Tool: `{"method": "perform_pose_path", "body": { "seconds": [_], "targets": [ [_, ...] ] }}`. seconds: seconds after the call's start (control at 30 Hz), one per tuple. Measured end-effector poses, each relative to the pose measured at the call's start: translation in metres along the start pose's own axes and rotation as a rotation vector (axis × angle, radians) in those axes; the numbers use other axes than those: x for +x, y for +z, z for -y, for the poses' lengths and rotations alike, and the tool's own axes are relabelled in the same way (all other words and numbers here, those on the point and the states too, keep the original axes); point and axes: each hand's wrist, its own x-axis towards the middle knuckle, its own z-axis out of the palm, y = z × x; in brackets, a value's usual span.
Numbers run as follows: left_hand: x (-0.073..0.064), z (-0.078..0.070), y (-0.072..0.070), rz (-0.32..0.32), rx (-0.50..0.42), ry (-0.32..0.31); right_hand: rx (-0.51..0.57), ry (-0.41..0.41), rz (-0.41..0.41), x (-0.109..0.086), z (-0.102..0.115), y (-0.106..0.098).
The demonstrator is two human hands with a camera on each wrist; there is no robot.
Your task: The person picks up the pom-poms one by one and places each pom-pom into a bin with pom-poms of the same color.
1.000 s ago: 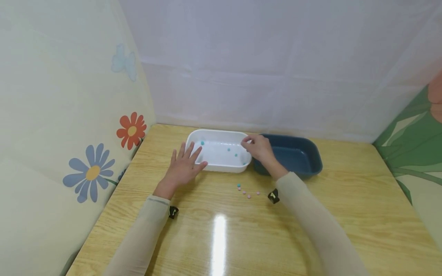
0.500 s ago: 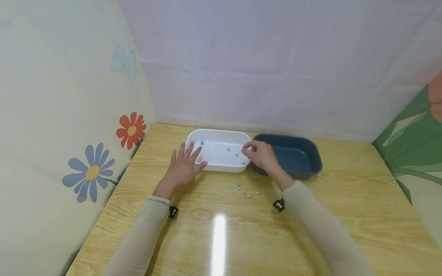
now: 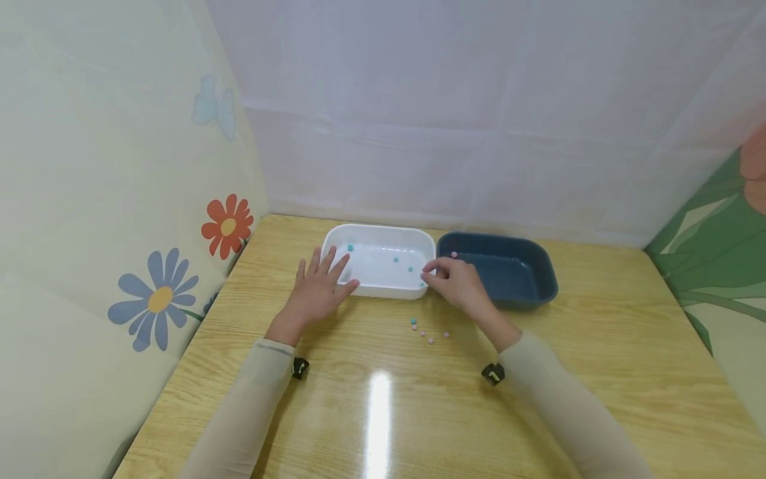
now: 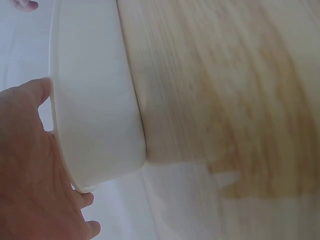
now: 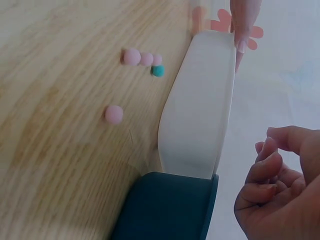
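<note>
My left hand (image 3: 315, 293) lies with spread, straight fingers over the left front corner of the white tray (image 3: 383, 291). In the left wrist view its thumb (image 4: 40, 91) meets the tray's rim. Several small teal balls (image 3: 350, 248) lie inside that tray. My right hand (image 3: 463, 283) hovers where the white tray meets the dark blue tray (image 3: 547, 279), thumb and index tips near each other over the white tray's right end. No ball shows between them in the right wrist view. A pink ball (image 3: 454, 254) shows inside the dark tray at its back left.
On the wooden table (image 3: 335, 399), in front of the trays, lie several pink balls (image 5: 114, 114) and one teal ball (image 5: 158, 70). Both trays stand side by side near the back wall cloth (image 3: 383, 133). A flowered panel (image 3: 78, 199) borders the left side.
My right hand has drawn slightly down and toward me from the white tray's right end, uncovering the pink ball in the dark tray. My left hand has stayed still.
</note>
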Motion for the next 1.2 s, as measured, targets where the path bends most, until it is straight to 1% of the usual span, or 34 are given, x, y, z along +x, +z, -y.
{"method": "perform_pose_path", "body": {
  "seconds": [0.27,0.57,0.83,1.2],
  "targets": [
    [0.0,0.001,0.0,0.008,-0.011,-0.003,-0.004,-0.008,0.0,-0.008,-0.004,0.004],
    [0.0,0.0,0.001,0.011,-0.004,-0.004,0.004,-0.001,0.036,-0.018,-0.008,0.006],
    [0.0,0.001,0.0,0.007,-0.004,0.001,0.012,-0.015,0.039,-0.025,-0.015,0.011],
    [0.001,0.001,0.001,0.005,-0.003,0.0,0.041,0.0,0.118,-0.031,-0.024,0.021]
  ]
}}
